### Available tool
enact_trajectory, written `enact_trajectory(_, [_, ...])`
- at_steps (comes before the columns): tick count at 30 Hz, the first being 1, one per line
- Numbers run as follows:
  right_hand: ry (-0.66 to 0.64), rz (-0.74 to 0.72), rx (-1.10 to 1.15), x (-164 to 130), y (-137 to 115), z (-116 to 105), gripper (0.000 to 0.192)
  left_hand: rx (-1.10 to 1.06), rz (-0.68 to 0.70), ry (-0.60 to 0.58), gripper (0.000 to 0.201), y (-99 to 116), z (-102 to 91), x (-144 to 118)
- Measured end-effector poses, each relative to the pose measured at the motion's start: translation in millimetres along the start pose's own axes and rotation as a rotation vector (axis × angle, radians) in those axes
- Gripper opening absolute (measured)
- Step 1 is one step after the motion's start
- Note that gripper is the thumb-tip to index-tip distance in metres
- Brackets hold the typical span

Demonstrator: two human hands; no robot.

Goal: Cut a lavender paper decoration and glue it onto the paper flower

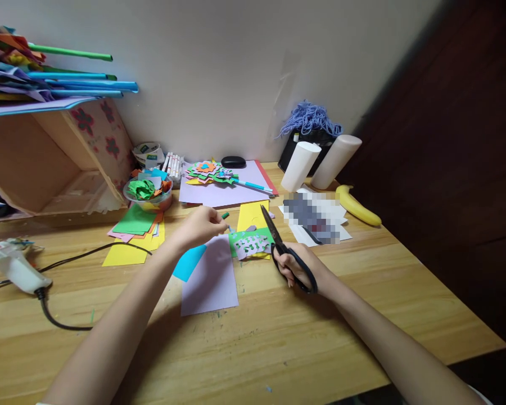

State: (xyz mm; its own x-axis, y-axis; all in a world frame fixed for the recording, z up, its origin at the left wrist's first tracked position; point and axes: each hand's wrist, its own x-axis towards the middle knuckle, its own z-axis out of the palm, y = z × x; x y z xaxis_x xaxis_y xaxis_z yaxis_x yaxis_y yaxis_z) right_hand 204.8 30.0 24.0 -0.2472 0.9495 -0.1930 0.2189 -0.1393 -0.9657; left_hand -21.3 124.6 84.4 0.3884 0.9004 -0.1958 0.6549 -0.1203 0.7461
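Note:
My right hand [295, 269] grips black scissors [280, 245] by the handles, blades closed and pointing up and away over the wooden table [278, 337]. My left hand [202, 225] pinches a tiny green paper scrap [225, 215] between its fingertips, just left of a green and lilac cut-out piece [251, 243]. That piece lies on a yellow sheet [253, 216]. A lilac sheet [211, 278] and a blue sheet [188, 263] rest under my left wrist.
A bowl of paper scraps [148, 194] and stacked coloured sheets [135, 233] lie at left, a glue gun [14, 264] with cable further left. Paper flowers [208, 171] sit on a lilac sheet at the back. Two white rolls [316, 163], white papers and a banana [356, 206] are right.

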Motion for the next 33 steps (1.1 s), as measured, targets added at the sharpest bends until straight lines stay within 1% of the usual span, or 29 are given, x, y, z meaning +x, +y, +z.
enact_trajectory(3, [0.08, -0.046, -0.013, 3, -2, -6, 0.064, 0.15, 0.034, 0.085, 0.019, -17, 14.2, 12])
enact_trajectory(5, [0.123, -0.063, -0.03, 5, -1, -10, 0.065, 0.195, 0.042, 0.139, 0.017, -22, 26.4, 17])
enact_trajectory(7, [0.153, -0.061, -0.024, 7, -1, -12, 0.065, 0.203, 0.056, 0.174, 0.015, -21, 36.9, 18])
enact_trajectory(9, [0.179, -0.053, -0.005, 8, -1, -14, 0.065, 0.207, 0.096, 0.189, 0.021, -17, 44.6, 16])
enact_trajectory(10, [0.196, -0.048, -0.003, 9, -1, -15, 0.065, 0.211, 0.136, 0.175, 0.024, -14, 47.5, 14])
enact_trajectory(12, [0.235, -0.047, -0.029, 11, 0, -18, 0.064, 0.241, 0.244, 0.094, 0.029, -10, 52.2, 11])
enact_trajectory(13, [0.258, -0.046, -0.059, 12, 1, -20, 0.063, 0.25, 0.269, 0.063, 0.031, -9, 54.0, 9])
enact_trajectory(15, [0.305, -0.04, -0.153, 13, 2, -24, 0.059, 0.24, 0.282, 0.029, 0.03, -9, 56.2, 7])
enact_trajectory(17, [0.347, -0.042, -0.291, 13, 2, -25, 0.053, 0.182, 0.272, -0.032, 0.026, -9, 55.3, 7])
enact_trajectory(20, [0.418, -0.03, -0.567, 14, 0, -23, 0.044, -0.042, 0.221, -0.202, 0.023, -3, 45.5, 5])
enact_trajectory(21, [0.446, 0.004, -0.66, 15, -1, -21, 0.041, -0.131, 0.202, -0.259, 0.023, 0, 40.0, 2])
enact_trajectory(23, [0.486, 0.101, -0.812, 17, -1, -17, 0.032, -0.272, 0.175, -0.338, 0.022, 6, 26.8, -8])
enact_trajectory(24, [0.498, 0.143, -0.869, 18, -1, -15, 0.028, -0.32, 0.168, -0.35, 0.021, 7, 19.7, -14])
enact_trajectory(25, [0.506, 0.172, -0.916, 19, -1, -14, 0.026, -0.348, 0.157, -0.334, 0.021, 6, 12.8, -21])
enact_trajectory(26, [0.513, 0.188, -0.957, 20, -1, -12, 0.025, -0.36, 0.133, -0.291, 0.022, 3, 6.4, -29])
enact_trajectory(28, [0.532, 0.191, -1.02, 20, -1, -9, 0.024, -0.312, 0.068, -0.16, 0.026, -11, -4.3, -43])
enact_trajectory(33, [0.54, 0.161, -1.137, 15, -6, -5, 0.016, -0.201, -0.097, 0.22, 0.037, -71, -19.1, -68])
